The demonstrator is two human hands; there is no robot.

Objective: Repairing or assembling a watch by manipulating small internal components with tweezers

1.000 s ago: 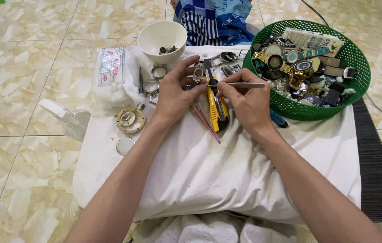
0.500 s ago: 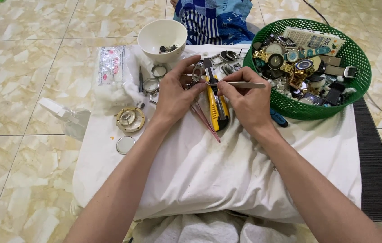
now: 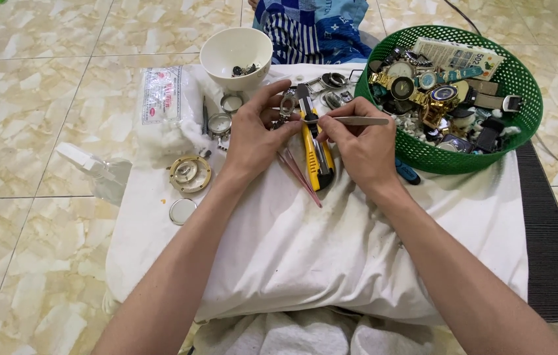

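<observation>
metal tweezers pinched in right hand; left hand fingers curled, gripping small silver watch part.

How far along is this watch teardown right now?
Done: a gold movement ring and a round crystal lie loose on the white cloth. In hand: left hand pinches a small watch part; right hand holds tweezers. Left: the green basket remains full of watches.

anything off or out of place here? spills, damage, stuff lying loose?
Nothing spilled. Loose watch parts lie scattered on the white cloth: an opened gold case, a round crystal, steel rings. Watches are heaped untidily in the green basket. Left hand pinches a small part; right hand holds metal tweezers over a yellow utility knife.
</observation>
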